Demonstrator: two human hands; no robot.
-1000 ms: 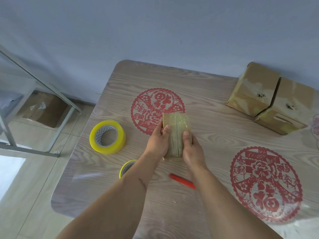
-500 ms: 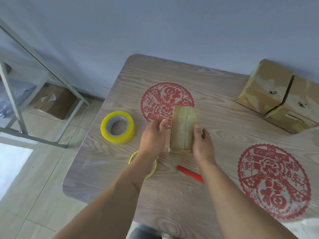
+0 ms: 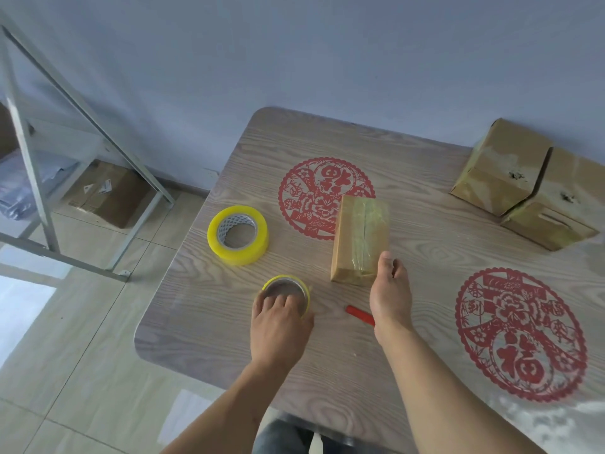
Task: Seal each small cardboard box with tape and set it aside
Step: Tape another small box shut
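Note:
A small cardboard box (image 3: pixel 360 234) wrapped in clear tape lies on the wooden table (image 3: pixel 327 371), partly over a red paper-cut circle. My right hand (image 3: pixel 389 296) is at the box's near right corner, its straight thumb touching the box. My left hand (image 3: pixel 280 326) is off the box and grips a thin, nearly used-up yellow tape roll (image 3: pixel 284 283) to the box's left, with fingers over the roll's near rim.
A thick yellow tape roll (image 3: pixel 239 235) lies at the table's left. A red cutter (image 3: pixel 358 314) rests between my wrists. Two taped boxes (image 3: pixel 501 165) (image 3: pixel 563 204) stand at the back right. A metal rack (image 3: pixel 32 178) stands on the floor to the left.
Both hands held the small box a second ago. My left hand has let go and moved down-left onto the thin tape roll. My right hand has stayed at the box's near end.

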